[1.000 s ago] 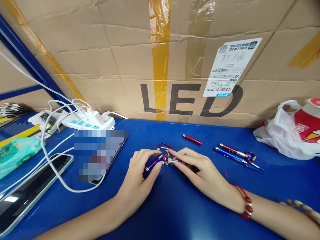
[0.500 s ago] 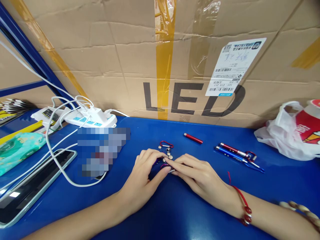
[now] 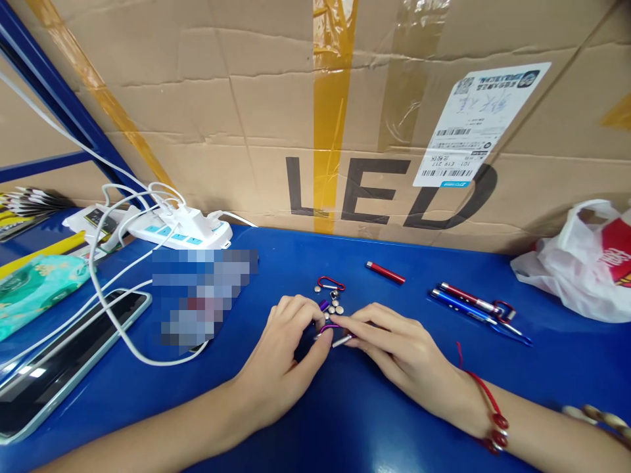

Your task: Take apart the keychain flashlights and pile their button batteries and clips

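My left hand (image 3: 286,348) and my right hand (image 3: 394,348) meet fingertip to fingertip on the blue table (image 3: 345,420). Between them lies a small purple pen light (image 3: 323,307) with a purple clip ring (image 3: 329,327), mostly hidden by the fingers. My left fingers curl around it. My right fingers pinch a small silver piece (image 3: 341,341) at its end. Several small round button cells (image 3: 334,306) lie just beyond the fingertips, beside a red carabiner clip (image 3: 330,284).
A red tube (image 3: 385,272) lies farther back; red and blue pen lights (image 3: 473,306) lie to the right. A white plastic bag (image 3: 576,263) sits far right. Left are a power strip (image 3: 177,233) with white cables, a phone (image 3: 64,361) and a cardboard box wall (image 3: 315,112) behind.
Both hands have drawn slightly nearer to me and closed over the purple pen light, which showed more plainly a second ago. The camera shifted a little.
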A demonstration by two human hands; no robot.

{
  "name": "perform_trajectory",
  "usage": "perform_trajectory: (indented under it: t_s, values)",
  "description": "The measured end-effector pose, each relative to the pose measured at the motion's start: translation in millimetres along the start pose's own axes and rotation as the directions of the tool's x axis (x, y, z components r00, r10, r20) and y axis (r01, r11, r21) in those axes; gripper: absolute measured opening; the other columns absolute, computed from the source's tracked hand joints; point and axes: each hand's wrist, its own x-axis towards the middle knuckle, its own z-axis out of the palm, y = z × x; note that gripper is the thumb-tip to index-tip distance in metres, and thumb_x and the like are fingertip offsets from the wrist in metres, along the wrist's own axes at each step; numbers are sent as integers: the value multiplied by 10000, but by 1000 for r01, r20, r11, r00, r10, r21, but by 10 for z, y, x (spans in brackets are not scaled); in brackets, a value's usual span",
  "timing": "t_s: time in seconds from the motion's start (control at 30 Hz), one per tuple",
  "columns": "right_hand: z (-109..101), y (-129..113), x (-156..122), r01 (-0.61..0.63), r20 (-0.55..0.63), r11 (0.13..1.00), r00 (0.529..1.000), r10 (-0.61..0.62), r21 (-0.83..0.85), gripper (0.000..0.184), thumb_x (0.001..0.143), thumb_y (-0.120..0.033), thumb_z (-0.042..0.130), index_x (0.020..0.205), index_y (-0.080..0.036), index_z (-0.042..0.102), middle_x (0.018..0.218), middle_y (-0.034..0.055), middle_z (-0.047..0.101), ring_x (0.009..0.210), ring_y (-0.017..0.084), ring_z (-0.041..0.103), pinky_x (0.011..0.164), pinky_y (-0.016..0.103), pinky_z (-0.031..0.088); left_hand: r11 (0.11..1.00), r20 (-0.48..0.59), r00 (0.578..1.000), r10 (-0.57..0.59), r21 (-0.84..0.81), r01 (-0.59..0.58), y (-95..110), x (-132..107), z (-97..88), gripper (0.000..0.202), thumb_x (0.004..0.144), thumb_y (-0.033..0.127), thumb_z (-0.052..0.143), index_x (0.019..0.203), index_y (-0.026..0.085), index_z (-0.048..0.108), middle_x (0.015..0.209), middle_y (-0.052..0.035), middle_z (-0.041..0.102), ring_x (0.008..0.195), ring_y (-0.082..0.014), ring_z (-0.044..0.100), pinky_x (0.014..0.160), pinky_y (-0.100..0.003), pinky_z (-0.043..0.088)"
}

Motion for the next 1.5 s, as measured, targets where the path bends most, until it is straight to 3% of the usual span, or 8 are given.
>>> perform_trajectory:
  t_s: [0.2, 0.37, 0.53, 0.77, 1.07, 1.27, 1.5]
  values:
    - [-9, 15, 4, -32, -20, 999, 999, 32, 31, 368, 917, -106, 465, 1251, -245, 531, 970, 34, 609, 856, 118, 576, 720, 222, 506, 1000, 28, 999, 21, -1, -21, -14, 20, -4, 205, 944, 292, 383, 845, 199, 537, 928, -13, 556, 883, -158, 456, 824, -323, 327]
    - [11, 29, 10, -76, -35, 996, 996, 78, 54, 389, 910, -115, 488, 1269, -263, 517, 983, 28, 598, 865, 119, 575, 744, 231, 502, 999, -10, 999, 43, -7, -43, -42, 34, 3, 165, 933, 279, 425, 901, 214, 574, 961, -11, 584, 904, -156, 485, 852, -316, 333]
    - [7, -12, 18, -81, 71, 996, 994, 84, -49, 320, 948, -213, 435, 1255, -190, 522, 923, 57, 578, 796, 138, 578, 672, 244, 512, 996, -43, 995, 94, 13, -94, -53, 19, 11, 154, 924, 242, 438, 869, 194, 574, 893, -20, 589, 846, -154, 481, 774, -302, 357]
    - [-36, -46, 37, -4, 165, 995, 986, 21, -103, 335, 986, -296, 331, 1040, -99, 596, 748, 52, 543, 655, 128, 513, 567, 236, 467, 986, -61, 985, 158, 59, -155, -44, 13, 26, 191, 926, 279, 448, 795, 184, 550, 806, 4, 574, 786, -138, 474, 722, -286, 332]
    - [-27, -51, 44, -25, 138, 998, 990, 31, -52, 287, 977, -262, 364, 928, -107, 600, 682, 32, 492, 621, 120, 444, 541, 234, 411, 960, -57, 970, 235, 169, -223, -34, -1, 21, 174, 919, 293, 470, 831, 189, 577, 761, -1, 569, 749, -137, 481, 680, -284, 327]
    - [-22, -51, 57, -28, 92, 999, 995, 31, -23, 286, 962, -228, 399, 763, -128, 579, 632, 7, 441, 585, 108, 401, 529, 228, 379, 948, -29, 968, 250, 212, -239, -33, 1, 24, 228, 897, 345, 504, 760, 174, 567, 766, 2, 570, 742, -129, 480, 676, -277, 324]
    - [-6, -26, 55, -70, 22, 997, 997, 70, 20, 220, 951, -212, 428, 850, -126, 604, 667, 12, 472, 609, 105, 437, 553, 216, 398, 975, -44, 980, 193, 124, -187, -43, 17, 21, 105, 876, 283, 553, 832, 199, 595, 829, 22, 620, 804, -127, 518, 735, -276, 335]
